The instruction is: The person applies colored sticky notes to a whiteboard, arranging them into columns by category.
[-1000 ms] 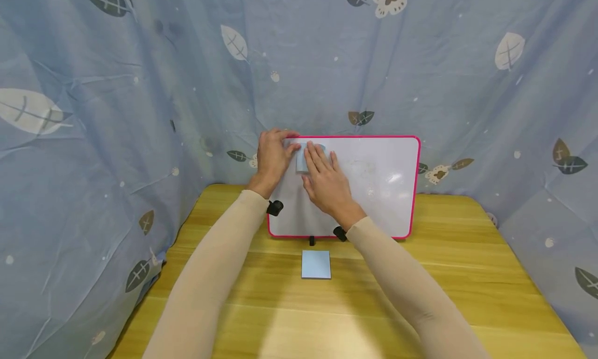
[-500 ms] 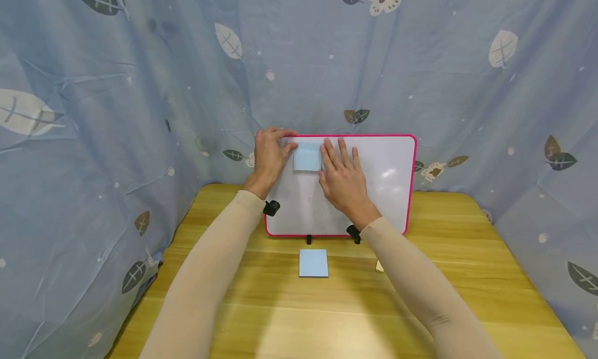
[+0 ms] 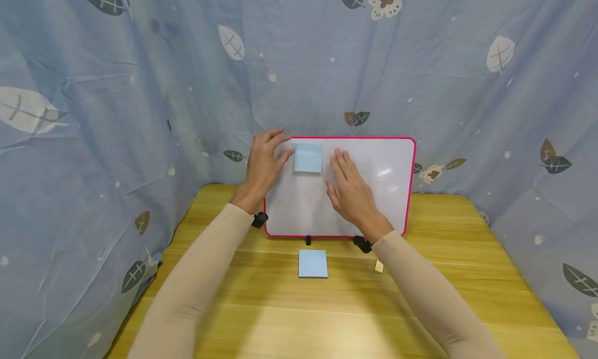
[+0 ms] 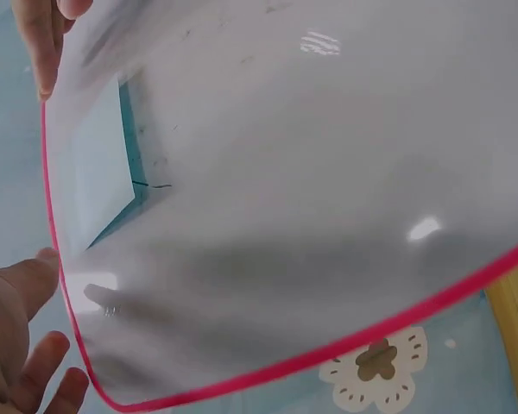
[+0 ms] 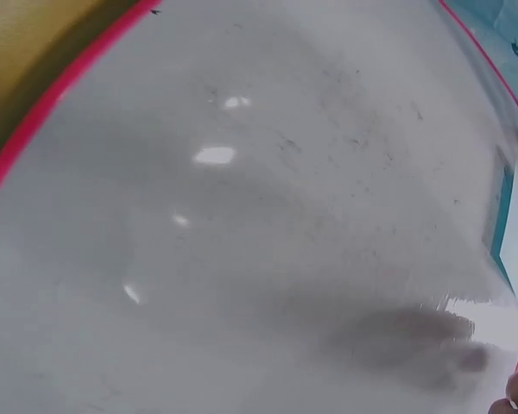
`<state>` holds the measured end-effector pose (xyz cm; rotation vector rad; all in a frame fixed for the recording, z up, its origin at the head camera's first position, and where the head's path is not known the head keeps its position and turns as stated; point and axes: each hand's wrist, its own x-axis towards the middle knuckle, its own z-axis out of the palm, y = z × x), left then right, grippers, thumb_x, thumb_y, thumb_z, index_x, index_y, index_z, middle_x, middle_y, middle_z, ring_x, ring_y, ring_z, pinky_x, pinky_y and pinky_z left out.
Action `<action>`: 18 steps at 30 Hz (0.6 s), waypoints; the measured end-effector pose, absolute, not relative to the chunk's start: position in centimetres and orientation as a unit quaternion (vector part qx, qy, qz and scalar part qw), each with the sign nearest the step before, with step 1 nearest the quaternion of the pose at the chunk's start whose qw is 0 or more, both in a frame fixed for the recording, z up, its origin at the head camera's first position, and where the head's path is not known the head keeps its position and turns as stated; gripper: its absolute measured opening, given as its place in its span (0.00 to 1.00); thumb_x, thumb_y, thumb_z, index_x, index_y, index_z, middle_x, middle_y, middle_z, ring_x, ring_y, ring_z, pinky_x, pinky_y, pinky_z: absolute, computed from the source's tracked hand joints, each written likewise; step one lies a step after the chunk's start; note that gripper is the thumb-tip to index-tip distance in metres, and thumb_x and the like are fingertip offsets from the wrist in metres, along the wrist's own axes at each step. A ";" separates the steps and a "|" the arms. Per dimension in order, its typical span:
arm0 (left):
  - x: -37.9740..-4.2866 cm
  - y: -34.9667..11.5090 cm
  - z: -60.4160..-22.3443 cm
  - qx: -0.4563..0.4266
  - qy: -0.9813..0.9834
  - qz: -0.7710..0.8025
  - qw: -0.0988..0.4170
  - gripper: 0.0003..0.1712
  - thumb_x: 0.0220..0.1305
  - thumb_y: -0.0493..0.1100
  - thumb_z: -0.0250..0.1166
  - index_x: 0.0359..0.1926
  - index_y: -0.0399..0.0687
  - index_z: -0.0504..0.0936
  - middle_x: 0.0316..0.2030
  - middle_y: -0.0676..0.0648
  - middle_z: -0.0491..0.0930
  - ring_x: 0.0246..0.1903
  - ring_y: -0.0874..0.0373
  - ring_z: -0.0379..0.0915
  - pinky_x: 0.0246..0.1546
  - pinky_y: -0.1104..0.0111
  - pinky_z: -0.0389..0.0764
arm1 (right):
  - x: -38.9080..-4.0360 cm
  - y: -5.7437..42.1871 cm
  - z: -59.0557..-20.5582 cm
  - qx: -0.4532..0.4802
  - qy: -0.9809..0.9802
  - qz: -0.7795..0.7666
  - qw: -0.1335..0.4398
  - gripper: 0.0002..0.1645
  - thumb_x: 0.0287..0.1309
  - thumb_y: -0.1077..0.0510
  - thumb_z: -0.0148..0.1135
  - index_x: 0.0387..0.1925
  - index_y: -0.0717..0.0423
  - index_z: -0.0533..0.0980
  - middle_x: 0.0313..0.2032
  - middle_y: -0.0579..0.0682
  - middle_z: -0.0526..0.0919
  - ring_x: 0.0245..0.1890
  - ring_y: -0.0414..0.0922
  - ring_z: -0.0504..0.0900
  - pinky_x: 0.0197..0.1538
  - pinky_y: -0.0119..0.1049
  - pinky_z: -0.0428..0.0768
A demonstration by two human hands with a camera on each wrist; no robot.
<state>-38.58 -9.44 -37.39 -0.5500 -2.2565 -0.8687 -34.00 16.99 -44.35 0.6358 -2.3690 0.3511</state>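
right hand (image 3: 353,190) moved farther from blue note (image 3: 308,159); left hand (image 3: 264,162) eased outward; fingers of both released; note on whiteboard (image 3: 294,208)

Head cam's up high, well back, facing fwd & down: nearly the whole whiteboard (image 3: 299,208), tabletop (image 3: 299,317), curtain (image 3: 299,84) behind. L wrist view, v. close, skewed across the whiteboard, its top edge (image 4: 49,190) down pic's L side. R wrist view, also tight, rotated opp. way, tabletop upper L. All 3 share the stuck-up blue note (image 3: 308,158); wrist cams get it obliquely.
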 end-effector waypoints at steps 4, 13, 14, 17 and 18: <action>-37.3 -10.3 -38.0 -0.224 -0.860 -0.314 0.335 0.22 0.77 0.40 0.80 0.68 0.45 0.93 0.76 0.39 0.84 0.79 0.39 0.78 0.94 0.37 0.56 | -33.2 17.3 -44.8 0.259 -0.891 0.153 0.341 0.41 0.84 0.57 0.66 0.87 0.70 0.66 0.90 0.65 0.67 0.91 0.63 0.66 0.90 0.58 0.70; -34.1 -11.7 -40.0 -0.278 -0.861 -0.282 0.321 0.21 0.75 0.42 0.82 0.66 0.46 0.94 0.70 0.40 0.88 0.69 0.39 0.83 0.75 0.46 0.85 | -31.4 17.9 -45.6 0.284 -0.868 0.176 0.367 0.39 0.78 0.61 0.72 0.83 0.69 0.73 0.84 0.65 0.76 0.84 0.63 0.77 0.75 0.59 0.87; -33.8 -11.9 -40.3 -0.282 -0.861 -0.279 0.319 0.21 0.75 0.41 0.83 0.65 0.46 0.94 0.68 0.41 0.89 0.69 0.39 0.84 0.74 0.47 0.86 | -31.2 17.9 -45.8 0.286 -0.869 0.178 0.362 0.39 0.78 0.61 0.72 0.83 0.68 0.73 0.84 0.65 0.76 0.84 0.63 0.77 0.73 0.59 0.88; -32.7 -12.4 -41.3 -0.296 -0.862 -0.264 0.315 0.21 0.73 0.42 0.84 0.64 0.46 0.95 0.64 0.41 0.91 0.65 0.41 0.87 0.69 0.49 0.89 | -30.5 17.7 -46.2 0.291 -0.873 0.183 0.347 0.39 0.78 0.60 0.72 0.84 0.67 0.73 0.84 0.64 0.76 0.82 0.63 0.79 0.68 0.59 0.91; -32.4 -12.5 -41.7 -0.303 -0.863 -0.258 0.312 0.21 0.73 0.42 0.84 0.64 0.46 0.95 0.63 0.42 0.91 0.64 0.41 0.88 0.69 0.50 0.90 | -30.3 17.7 -46.4 0.293 -0.873 0.186 0.343 0.39 0.78 0.60 0.72 0.84 0.66 0.73 0.84 0.64 0.76 0.82 0.63 0.79 0.66 0.59 0.92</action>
